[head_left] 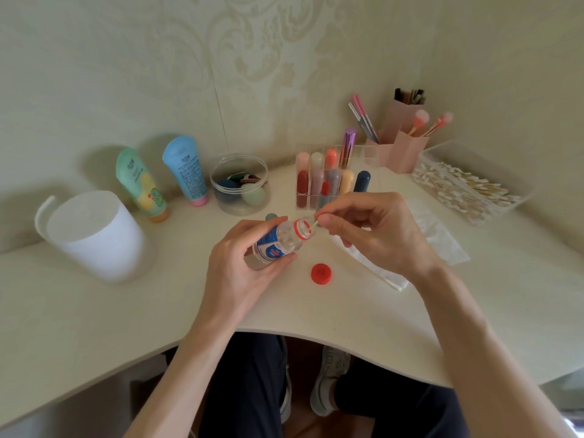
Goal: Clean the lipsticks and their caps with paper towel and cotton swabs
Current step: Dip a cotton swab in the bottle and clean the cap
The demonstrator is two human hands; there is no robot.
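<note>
Nearest, dark trouser legs [249,390] and a grey shoe [328,380] are seen under the cream table [94,327]. On the table a small round red plastic cap [321,274] is laid flat, just in front of the hands.

A small clear plastic bottle with a blue label [278,243] is gripped by the left hand [240,263], with the fingers curled round it. The bottle is tipped toward the right. A thin white cotton swab [315,223] is pinched by the thumb and fingers of the right hand [376,232], and its tip is held at the bottle's open mouth.

A white paper towel [439,238] is spread on the table under and behind the right hand.

Farther back, the lipsticks in many colours [302,184] are stood upright in a clear plastic rack [368,159]. To its right a clear box full of cotton swabs [467,188] is seen. To its left, a clear round jar of sponges [240,184], a blue tube [185,169], a green tube [140,181] and a white plastic cup [94,235] are lined up.
</note>
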